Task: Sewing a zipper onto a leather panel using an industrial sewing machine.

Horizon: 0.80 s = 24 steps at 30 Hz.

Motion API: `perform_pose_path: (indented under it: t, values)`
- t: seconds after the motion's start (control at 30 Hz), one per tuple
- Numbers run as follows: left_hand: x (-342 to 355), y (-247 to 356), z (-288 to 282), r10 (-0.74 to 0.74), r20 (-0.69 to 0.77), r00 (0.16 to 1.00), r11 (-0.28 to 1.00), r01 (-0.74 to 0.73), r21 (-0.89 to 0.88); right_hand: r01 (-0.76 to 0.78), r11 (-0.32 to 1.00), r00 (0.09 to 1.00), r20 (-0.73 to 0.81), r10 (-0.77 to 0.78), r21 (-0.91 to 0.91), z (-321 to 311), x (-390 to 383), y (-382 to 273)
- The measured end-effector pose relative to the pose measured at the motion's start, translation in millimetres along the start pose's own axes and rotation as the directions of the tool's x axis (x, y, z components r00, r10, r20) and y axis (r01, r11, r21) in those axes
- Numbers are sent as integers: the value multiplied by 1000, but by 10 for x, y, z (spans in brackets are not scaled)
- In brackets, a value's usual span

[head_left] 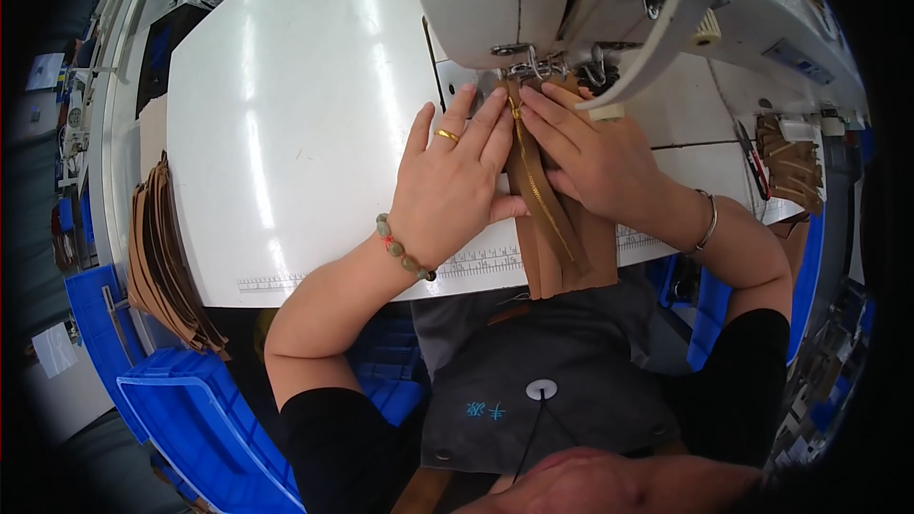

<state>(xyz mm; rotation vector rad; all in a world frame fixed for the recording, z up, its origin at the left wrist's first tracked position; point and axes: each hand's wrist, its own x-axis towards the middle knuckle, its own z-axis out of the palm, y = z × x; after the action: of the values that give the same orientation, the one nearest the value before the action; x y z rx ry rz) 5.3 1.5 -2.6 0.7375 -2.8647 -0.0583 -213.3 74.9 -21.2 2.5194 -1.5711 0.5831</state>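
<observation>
Between the hands, a gold-toothed zip [539,195] lies on a brown panel [598,252]; left hand [447,183] and right hand [606,157] rest flat, thumbs apart from fingers. Just beyond the fingertips is the presser foot [535,68]; slow, straight guiding seems best.

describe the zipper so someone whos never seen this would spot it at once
Start at the white sewing machine, upper right. Below it, brown material lies between the left hand and right hand. The zipper is the strip running lengthwise on it, the only one there with gold-coloured teeth.
</observation>
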Motion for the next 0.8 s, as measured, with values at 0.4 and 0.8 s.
perform_pose_path:
  t: [0.4, 0.8]
  values:
    - [41, 13, 50, 15, -64, 998, 998, -18, -59, 0, 1000, 1000, 7, 0, -30, -60, -40, 0]
    - [93, -37, 76, 17, -120, 993, 1000, -18, -7, -3, 999, 999, -35, 2, -35, -27, 22, 70]
